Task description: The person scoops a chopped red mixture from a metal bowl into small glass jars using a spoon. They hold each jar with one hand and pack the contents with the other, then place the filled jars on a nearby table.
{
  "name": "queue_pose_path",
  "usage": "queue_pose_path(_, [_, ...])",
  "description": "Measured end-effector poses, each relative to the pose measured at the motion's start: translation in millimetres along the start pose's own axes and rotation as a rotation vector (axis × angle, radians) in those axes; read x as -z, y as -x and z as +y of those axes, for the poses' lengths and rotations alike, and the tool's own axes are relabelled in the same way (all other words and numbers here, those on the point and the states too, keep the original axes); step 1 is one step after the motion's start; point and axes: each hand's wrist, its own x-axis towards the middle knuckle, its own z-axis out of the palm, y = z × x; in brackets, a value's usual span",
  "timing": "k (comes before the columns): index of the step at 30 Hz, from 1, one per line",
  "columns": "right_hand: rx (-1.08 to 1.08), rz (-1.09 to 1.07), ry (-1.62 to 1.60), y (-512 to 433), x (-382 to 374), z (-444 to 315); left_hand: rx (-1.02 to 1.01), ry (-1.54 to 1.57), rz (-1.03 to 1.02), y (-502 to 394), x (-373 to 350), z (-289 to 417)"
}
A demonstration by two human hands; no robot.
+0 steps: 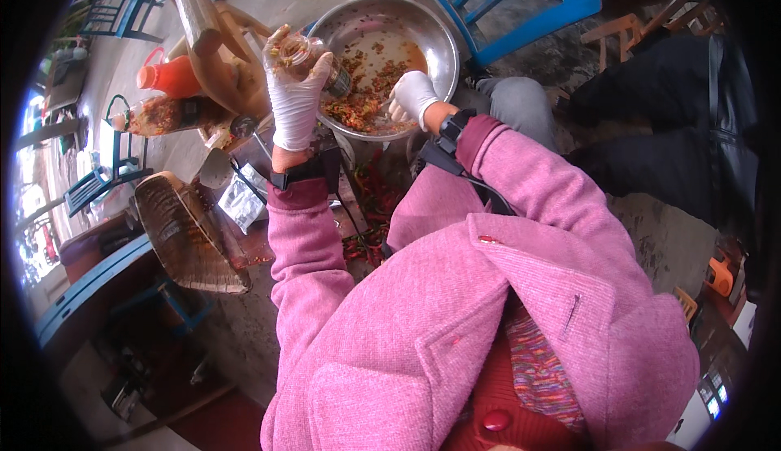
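My left hand (291, 106), in a white glove, grips a clear plastic jar (337, 79) with its open mouth tipped up towards the left. Bits of chopped chili cling to that glove's fingers. Under the jar stands a wide stainless steel basin (450, 36) holding chopped red and green chili (360, 112) and some reddish liquid. My right hand (416, 96), also gloved, is over the basin's near right side. Its fingers are closed around a thin pale utensil (386, 102), perhaps a spoon, whose lower end I cannot make out.
Left of the basin, a wooden chair (226, 54) is beside an orange-red bottle (171, 77) and a large bottle of chopped chili (155, 115). A ladle (244, 126), a wicker basket (183, 231) and whole red chilies (375, 198) are nearer. A blue chair (531, 30) and a person's dark-clothed legs (647, 115) are at right.
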Motion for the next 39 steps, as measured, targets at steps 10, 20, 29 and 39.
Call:
queue_pose_path(10, [-0.129, 0.082, -1.637, 1.5, -37.9, 21.6, -0.005, -0.059, 0.051, 13.6, 6.2, 8.9])
queue_pose_path(20, [-0.04, 0.508, -1.274, 87.8, 92.7, -9.6, 0.043, 0.003, -0.042, 36.2, -4.5, -8.6])
queue_pose_path(29, [0.213, 0.662, -0.921, 150.9, 154.1, -58.2, 0.009, -0.038, -0.064, 44.0, -25.8, -44.6])
queue_pose_path(39, [0.657, 1.101, 0.182, 150.0, 114.7, -77.4, 0.163, 0.048, -0.049, 41.0, -36.4, -40.7])
